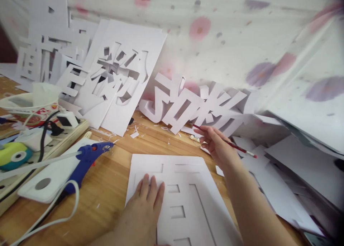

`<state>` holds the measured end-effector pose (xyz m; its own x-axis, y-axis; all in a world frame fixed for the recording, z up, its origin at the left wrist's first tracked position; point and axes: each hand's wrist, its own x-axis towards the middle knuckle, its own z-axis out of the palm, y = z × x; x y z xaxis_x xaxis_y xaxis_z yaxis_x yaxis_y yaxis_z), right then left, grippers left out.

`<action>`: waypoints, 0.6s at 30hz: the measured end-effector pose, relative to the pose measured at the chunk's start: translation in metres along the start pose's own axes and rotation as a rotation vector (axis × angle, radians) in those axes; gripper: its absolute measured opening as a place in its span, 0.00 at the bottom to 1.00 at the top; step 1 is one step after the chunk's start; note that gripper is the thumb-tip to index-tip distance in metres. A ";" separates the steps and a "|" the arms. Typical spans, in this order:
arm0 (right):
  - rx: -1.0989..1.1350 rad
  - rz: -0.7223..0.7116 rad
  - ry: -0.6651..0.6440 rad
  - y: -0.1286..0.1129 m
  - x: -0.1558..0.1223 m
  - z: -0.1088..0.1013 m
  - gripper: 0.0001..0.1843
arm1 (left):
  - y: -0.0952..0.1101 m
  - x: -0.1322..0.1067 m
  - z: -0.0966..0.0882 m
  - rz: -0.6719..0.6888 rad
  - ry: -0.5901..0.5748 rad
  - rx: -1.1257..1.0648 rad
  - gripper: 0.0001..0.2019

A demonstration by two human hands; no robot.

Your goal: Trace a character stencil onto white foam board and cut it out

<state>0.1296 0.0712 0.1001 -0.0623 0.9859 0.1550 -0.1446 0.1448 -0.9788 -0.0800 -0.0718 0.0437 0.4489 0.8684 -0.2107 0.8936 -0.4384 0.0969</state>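
left hand (146, 203): flat, fingers together, palm down on the near-left part of the white board (193, 206)
right hand (217, 145): pinched on a red pencil (239, 148), lifted above the board's far right corner, tip not touching it
white board: lies flat on the wooden table (113, 188), character outline cut or scored in it
step: looks like holding the board steady, pencil raised between marks
next move: likely needs the tip lowered to the board with the left palm kept pressing
nearby: blue glue gun (88, 156) left of the board, apart
writing: cut-out characters (188, 106) lean on the wall, not surely readable; tape roll (29, 110) print blurred
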 end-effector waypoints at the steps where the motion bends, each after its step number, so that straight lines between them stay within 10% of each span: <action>1: -0.021 0.004 0.003 -0.001 -0.002 -0.001 0.13 | 0.000 -0.001 0.000 -0.008 0.005 0.004 0.51; 18: -0.402 0.185 -0.020 -0.006 -0.086 -0.042 0.15 | 0.008 -0.001 -0.018 -0.106 -0.028 0.069 0.46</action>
<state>0.1776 -0.0111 0.0867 -0.0711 0.9971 -0.0287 0.2665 -0.0087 -0.9638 -0.0733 -0.0724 0.0621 0.3503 0.9045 -0.2434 0.9330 -0.3600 0.0053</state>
